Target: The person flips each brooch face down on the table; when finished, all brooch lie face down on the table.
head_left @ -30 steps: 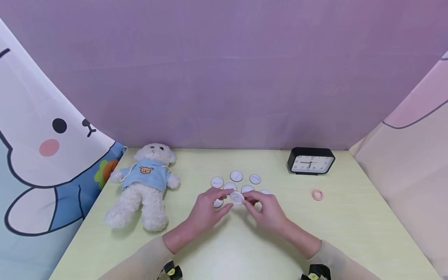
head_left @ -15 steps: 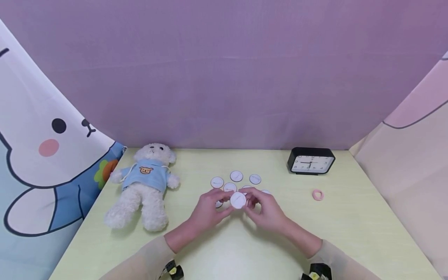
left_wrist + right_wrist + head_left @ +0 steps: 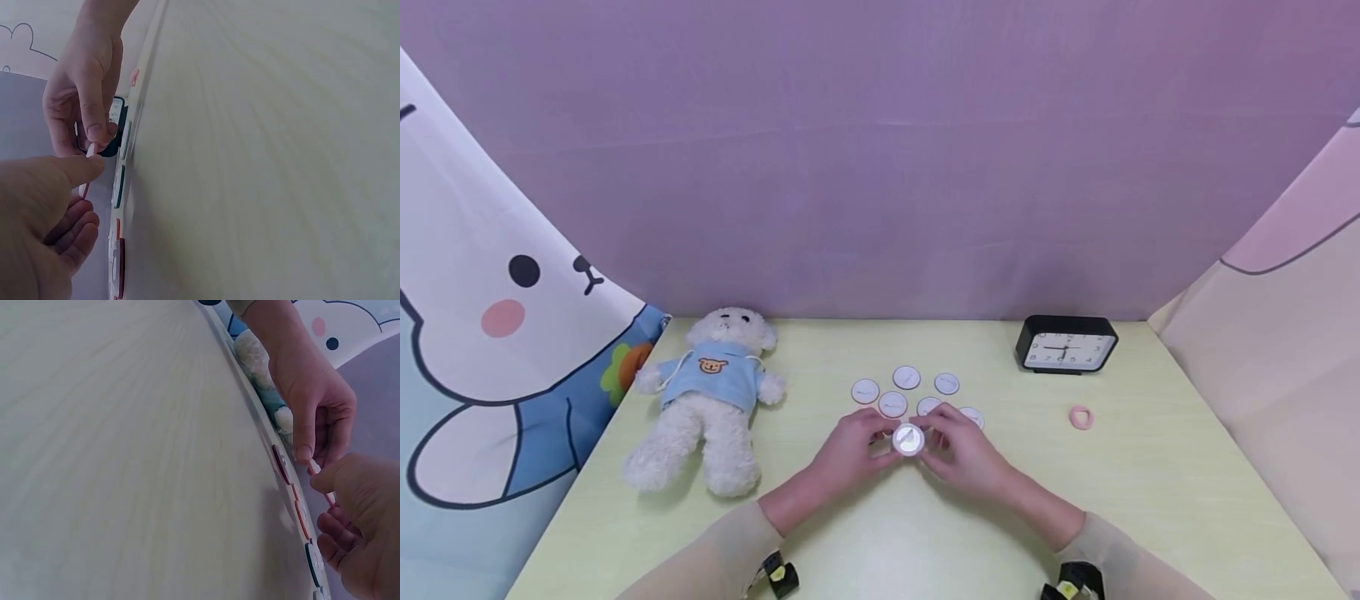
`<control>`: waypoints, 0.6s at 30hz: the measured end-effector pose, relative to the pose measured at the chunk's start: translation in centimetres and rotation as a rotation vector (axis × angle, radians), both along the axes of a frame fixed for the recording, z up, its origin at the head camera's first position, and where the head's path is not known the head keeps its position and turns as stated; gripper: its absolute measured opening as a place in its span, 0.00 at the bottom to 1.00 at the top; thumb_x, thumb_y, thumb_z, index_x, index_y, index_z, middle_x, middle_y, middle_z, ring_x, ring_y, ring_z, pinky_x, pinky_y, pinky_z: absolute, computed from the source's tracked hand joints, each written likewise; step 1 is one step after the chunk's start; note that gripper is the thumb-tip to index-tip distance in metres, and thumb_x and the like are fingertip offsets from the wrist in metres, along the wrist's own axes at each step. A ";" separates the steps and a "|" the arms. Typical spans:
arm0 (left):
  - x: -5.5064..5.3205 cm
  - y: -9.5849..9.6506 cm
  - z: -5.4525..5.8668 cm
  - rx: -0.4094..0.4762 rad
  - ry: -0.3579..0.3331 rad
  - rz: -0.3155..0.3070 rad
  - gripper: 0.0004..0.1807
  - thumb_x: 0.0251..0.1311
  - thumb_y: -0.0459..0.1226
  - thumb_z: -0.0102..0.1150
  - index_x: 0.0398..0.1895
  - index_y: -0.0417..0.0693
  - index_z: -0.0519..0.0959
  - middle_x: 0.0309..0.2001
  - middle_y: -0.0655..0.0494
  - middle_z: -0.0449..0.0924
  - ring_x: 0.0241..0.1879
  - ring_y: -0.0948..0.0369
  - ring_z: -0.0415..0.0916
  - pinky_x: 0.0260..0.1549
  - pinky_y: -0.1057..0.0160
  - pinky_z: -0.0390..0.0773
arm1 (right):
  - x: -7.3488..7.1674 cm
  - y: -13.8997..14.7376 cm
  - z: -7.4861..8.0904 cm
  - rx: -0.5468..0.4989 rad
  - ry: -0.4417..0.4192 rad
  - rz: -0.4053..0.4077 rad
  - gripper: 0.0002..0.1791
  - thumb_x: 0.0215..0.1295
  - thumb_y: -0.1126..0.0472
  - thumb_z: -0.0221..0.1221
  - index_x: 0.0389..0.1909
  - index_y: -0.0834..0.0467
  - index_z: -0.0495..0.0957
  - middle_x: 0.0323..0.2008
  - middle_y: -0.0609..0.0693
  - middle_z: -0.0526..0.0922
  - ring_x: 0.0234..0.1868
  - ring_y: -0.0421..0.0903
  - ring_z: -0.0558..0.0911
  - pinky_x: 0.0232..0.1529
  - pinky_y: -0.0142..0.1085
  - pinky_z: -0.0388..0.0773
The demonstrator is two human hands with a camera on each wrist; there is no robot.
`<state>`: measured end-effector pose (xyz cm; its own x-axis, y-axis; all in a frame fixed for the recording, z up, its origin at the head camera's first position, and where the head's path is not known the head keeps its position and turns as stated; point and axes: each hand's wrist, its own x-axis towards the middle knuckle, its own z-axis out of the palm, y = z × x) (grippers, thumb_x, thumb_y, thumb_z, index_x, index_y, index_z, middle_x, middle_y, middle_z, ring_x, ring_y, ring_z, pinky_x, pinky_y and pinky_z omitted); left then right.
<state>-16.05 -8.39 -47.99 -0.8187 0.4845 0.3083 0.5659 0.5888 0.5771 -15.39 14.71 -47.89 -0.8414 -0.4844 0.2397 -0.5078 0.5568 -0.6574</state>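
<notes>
Between my two hands, a thin round white disc (image 3: 908, 439) is held tilted up over the table, its face catching the light in the head view. My left hand (image 3: 850, 450) pinches its left edge between thumb and fingers. On the opposite edge, my right hand (image 3: 966, 452) pinches it the same way. The left wrist view shows the disc (image 3: 85, 187) nearly edge-on, with a pinkish rim. Just beyond the hands lie several similar discs (image 3: 892, 405) flat on the table, each with a small dark mark. The hands partly cover some of them.
A white plush toy (image 3: 718, 400) in a blue top lies at the left. At the back right stands a black desk clock (image 3: 1067, 345), with a pink ring-shaped band (image 3: 1081, 417) in front of it. A purple cloth (image 3: 880, 167) rises behind the table (image 3: 1150, 517).
The disc has come slightly nearer me and its face has tilted, now glaring in the light. Both hands have shifted a little with it; the left fingers have closed in on its edge.
</notes>
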 end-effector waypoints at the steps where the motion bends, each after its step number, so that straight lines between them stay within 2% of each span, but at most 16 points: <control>1: -0.1 0.1 -0.2 -0.011 0.009 -0.002 0.19 0.56 0.35 0.80 0.51 0.42 0.89 0.40 0.50 0.88 0.39 0.56 0.84 0.41 0.66 0.87 | 0.0 0.0 -0.1 0.013 -0.001 -0.002 0.25 0.63 0.67 0.73 0.62 0.62 0.82 0.47 0.48 0.80 0.40 0.38 0.78 0.42 0.28 0.83; 4: -0.2 0.4 -0.6 -0.030 0.013 -0.010 0.19 0.55 0.35 0.81 0.51 0.42 0.89 0.42 0.50 0.89 0.40 0.57 0.84 0.41 0.67 0.86 | 0.1 0.0 -0.3 0.051 0.006 -0.012 0.25 0.64 0.65 0.72 0.62 0.63 0.82 0.45 0.47 0.80 0.41 0.39 0.77 0.42 0.28 0.81; 9: -0.3 0.6 -0.9 -0.067 -0.044 -0.011 0.19 0.58 0.38 0.79 0.52 0.44 0.89 0.44 0.53 0.90 0.42 0.61 0.83 0.44 0.68 0.85 | 0.2 0.1 -0.7 0.079 0.025 -0.008 0.24 0.66 0.65 0.71 0.62 0.64 0.82 0.45 0.48 0.81 0.40 0.41 0.77 0.40 0.28 0.80; 15: -0.5 0.9 -1.3 -0.149 -0.045 -0.007 0.17 0.58 0.39 0.79 0.49 0.45 0.90 0.31 0.58 0.82 0.32 0.67 0.70 0.36 0.70 0.74 | 0.3 0.0 -1.3 0.135 0.077 -0.003 0.23 0.65 0.64 0.72 0.61 0.65 0.83 0.44 0.49 0.81 0.38 0.37 0.74 0.39 0.28 0.79; 18: -0.6 1.0 -1.4 -0.194 -0.041 0.002 0.17 0.58 0.40 0.79 0.49 0.46 0.91 0.29 0.59 0.80 0.31 0.67 0.68 0.37 0.68 0.72 | 0.3 -0.1 -1.4 0.170 0.086 -0.008 0.23 0.65 0.64 0.71 0.60 0.65 0.83 0.43 0.49 0.80 0.38 0.37 0.73 0.39 0.28 0.78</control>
<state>-16.63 -7.41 -49.39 -0.8295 0.5303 0.1754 0.5431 0.6923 0.4751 -15.10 14.65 -49.33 -0.8251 -0.5176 0.2266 -0.5535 0.6599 -0.5080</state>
